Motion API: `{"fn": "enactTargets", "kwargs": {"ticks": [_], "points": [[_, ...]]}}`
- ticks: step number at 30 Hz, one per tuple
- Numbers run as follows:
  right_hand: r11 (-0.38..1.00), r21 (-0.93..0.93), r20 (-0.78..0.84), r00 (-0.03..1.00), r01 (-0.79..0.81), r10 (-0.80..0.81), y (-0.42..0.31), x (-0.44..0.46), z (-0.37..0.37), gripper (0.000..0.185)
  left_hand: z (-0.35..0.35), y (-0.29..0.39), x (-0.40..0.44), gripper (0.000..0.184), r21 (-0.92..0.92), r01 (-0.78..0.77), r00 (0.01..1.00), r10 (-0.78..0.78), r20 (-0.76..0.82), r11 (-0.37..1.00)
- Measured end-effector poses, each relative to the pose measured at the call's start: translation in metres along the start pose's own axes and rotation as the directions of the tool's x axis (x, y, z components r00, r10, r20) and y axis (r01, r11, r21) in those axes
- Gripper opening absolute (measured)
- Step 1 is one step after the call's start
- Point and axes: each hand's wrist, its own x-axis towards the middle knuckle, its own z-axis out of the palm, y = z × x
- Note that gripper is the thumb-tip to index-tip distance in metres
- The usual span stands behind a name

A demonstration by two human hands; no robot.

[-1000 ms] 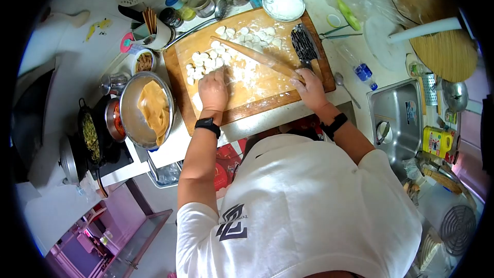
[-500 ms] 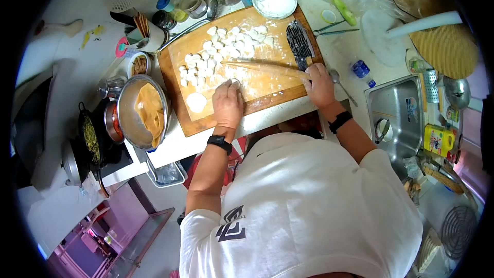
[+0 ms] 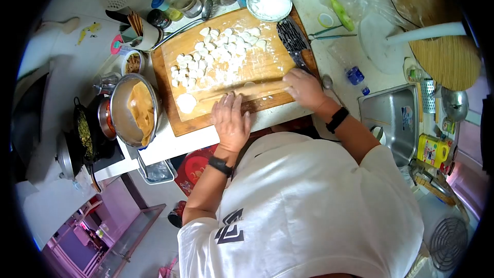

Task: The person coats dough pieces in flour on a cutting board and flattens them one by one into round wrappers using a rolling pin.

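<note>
A wooden rolling pin (image 3: 265, 89) lies across the near part of the floured board (image 3: 170, 123). My right hand (image 3: 304, 88) is closed round its right end. My left hand (image 3: 230, 119) is flat with its fingers stretched out, fingertips at the pin's left half. Just beyond the pin a small dough piece (image 3: 249, 85) shows, partly hidden by it. A flattened dough round (image 3: 186, 103) rests left of the pin. Several small dough lumps (image 3: 226, 46) are scattered at the back of the board. A dark-bladed knife (image 3: 294, 38) lies along the board's right edge.
A steel bowl (image 3: 119, 105) holding a brownish sheet stands left of the board. Behind it is a white bowl of flour (image 3: 269, 4). Further left sits a dark pan (image 3: 82, 139) with green food. A sink (image 3: 396, 103) is at the right.
The rolling pin has come nearer to me and turned more level, with my right hand still on its end. My left hand has drawn back from the dough piece and its fingers have straightened.
</note>
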Motion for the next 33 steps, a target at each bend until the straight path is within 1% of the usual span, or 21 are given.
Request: {"fn": "enactTargets", "kwargs": {"ticks": [1, 2, 3, 5, 8, 10, 12, 14, 15, 16, 18, 19, 20, 21, 22, 23, 27, 29, 30, 32, 33], "points": [[1.0, -0.002, 0.003, 1.0, 0.002, -0.002, 0.0, 0.001, 0.002, 0.022, 0.001, -0.005, -0.006, 0.065, 0.031, 0.005, 0.997, -0.007, 0.079, 0.999], [0.999, 0.04, 0.081, 0.996, -0.025, 0.021, 0.0, 0.001, 0.003, 0.022, 0.006, -0.008, -0.009, 0.065, 0.028, 0.006, 0.997, -0.009, 0.077, 1.0], [0.995, 0.081, 0.16, 0.986, -0.057, 0.043, 0.0, 0.001, 0.003, 0.022, 0.009, -0.011, -0.011, 0.068, 0.049, 0.003, 0.992, -0.01, 0.128, 0.999], [0.995, 0.078, 0.17, 0.984, -0.067, 0.053, 0.005, -0.001, 0.002, 0.023, 0.016, -0.014, -0.014, 0.074, 0.088, 0.017, 0.975, -0.036, 0.219, 0.996], [0.995, 0.075, 0.178, 0.983, -0.064, 0.05, 0.011, -0.001, 0.004, 0.024, 0.025, -0.017, -0.01, 0.073, 0.116, 0.015, 0.975, -0.04, 0.218, 0.993], [0.995, 0.073, 0.168, 0.984, -0.062, 0.049, 0.012, 0.003, 0.006, 0.024, 0.027, -0.021, -0.006, 0.075, 0.097, 0.023, 0.973, -0.045, 0.228, 0.995], [0.999, 0.04, 0.103, 0.995, 0.009, -0.013, 0.013, 0.009, 0.007, 0.024, 0.029, -0.028, 0.001, 0.077, 0.067, 0.023, 0.971, -0.038, 0.238, 0.997], [0.999, 0.034, 0.095, 0.995, 0.004, -0.008, 0.016, 0.013, 0.008, 0.025, 0.032, -0.034, 0.008, 0.081, 0.065, 0.024, 0.947, -0.043, 0.319, 0.998], [0.999, 0.041, 0.081, 0.996, 0.019, -0.022, 0.016, 0.017, 0.007, 0.026, 0.031, -0.034, 0.014, 0.086, 0.09, 0.026, 0.94, -0.055, 0.338, 0.996], [1.0, 0.027, 0.079, 0.997, 0.015, -0.017, 0.013, 0.019, 0.005, 0.026, 0.034, -0.035, 0.015, 0.086, 0.078, 0.019, 0.942, -0.044, 0.332, 0.997], [0.997, 0.043, 0.006, 0.998, -0.062, 0.062, 0.007, 0.022, -0.003, 0.03, 0.04, -0.039, 0.014, 0.089, 0.049, 0.043, 0.946, -0.056, 0.319, 0.998], [1.0, -0.023, -0.127, 0.992, -0.016, 0.013, 0.006, 0.023, -0.006, 0.038, 0.04, -0.039, 0.013, 0.091, 0.03, 0.044, 0.942, -0.052, 0.332, 0.999], [0.999, -0.041, -0.135, 0.991, -0.013, 0.007, 0.007, 0.024, -0.009, 0.038, 0.041, -0.041, 0.012, 0.091, 0.02, 0.036, 0.947, -0.041, 0.318, 0.999], [0.969, -0.129, -0.213, 0.96, -0.21, 0.18, 0.008, 0.024, -0.009, 0.041, 0.039, -0.041, 0.012, 0.091, 0.014, 0.031, 0.944, -0.034, 0.328, 0.999], [0.894, -0.195, -0.301, 0.892, -0.404, 0.338, 0.009, 0.021, -0.007, 0.044, 0.038, -0.042, 0.011, 0.091, 0.007, 0.028, 0.939, -0.029, 0.344, 1.0], [0.855, -0.268, -0.304, 0.881, -0.444, 0.363, 0.017, 0.019, -0.002, 0.044, 0.038, -0.042, 0.01, 0.092, 0.005, 0.028, 0.937, -0.028, 0.349, 1.0], [0.848, -0.235, -0.316, 0.862, -0.475, 0.395, 0.042, 0.017, 0.002, 0.041, 0.042, -0.045, 0.011, 0.092, -0.013, 0.022, 0.945, -0.016, 0.326, 1.0], [0.807, -0.158, -0.186, 0.82, -0.569, 0.542, 0.053, 0.015, -0.004, 0.043, 0.04, -0.044, 0.011, 0.092, -0.007, 0.02, 0.938, -0.016, 0.347, 1.0], [0.817, -0.157, -0.177, 0.83, -0.555, 0.529, 0.056, 0.014, -0.006, 0.043, 0.038, -0.043, 0.008, 0.092, 0.004, 0.034, 0.94, -0.033, 0.34, 0.999], [0.826, -0.223, -0.18, 0.854, -0.519, 0.488, 0.072, 0.017, -0.015, 0.046, 0.038, -0.041, 0.012, 0.091, -0.005, 0.04, 0.941, -0.036, 0.336, 0.999], [0.847, -0.245, -0.237, 0.876, -0.471, 0.419, 0.089, 0.013, -0.009, 0.046, 0.034, -0.038, 0.016, 0.09, 0.004, 0.064, 0.931, -0.061, 0.361, 0.998]]}}
